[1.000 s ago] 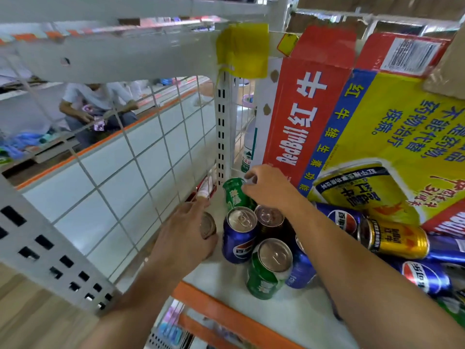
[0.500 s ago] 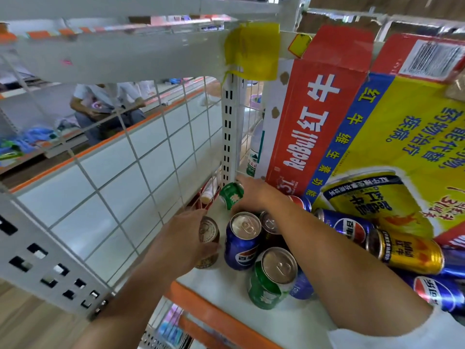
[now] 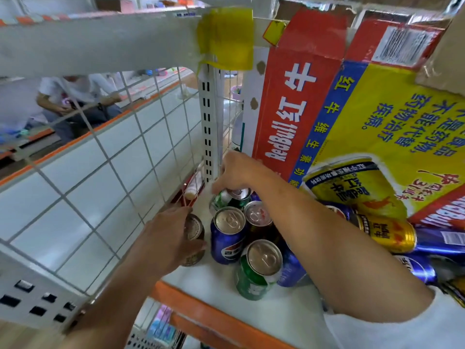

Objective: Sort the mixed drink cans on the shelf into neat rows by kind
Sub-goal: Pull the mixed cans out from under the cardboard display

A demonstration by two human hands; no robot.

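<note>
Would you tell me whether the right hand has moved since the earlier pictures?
Yes: the right hand has shifted left, away from the red cardboard carton towards the white slotted shelf post.

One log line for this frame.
left hand: grips brown can | right hand: holds rear green can, tilted | upright: blue can, front green can | sorting: unfinished

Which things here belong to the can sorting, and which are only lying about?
Belong: left hand gripping the brown can; right hand holding the rear green can; upright blue can; front green can; gold can on its side; shelf.
Lying about: red carton; yellow tag; wire grid; small bottle behind it.
</note>
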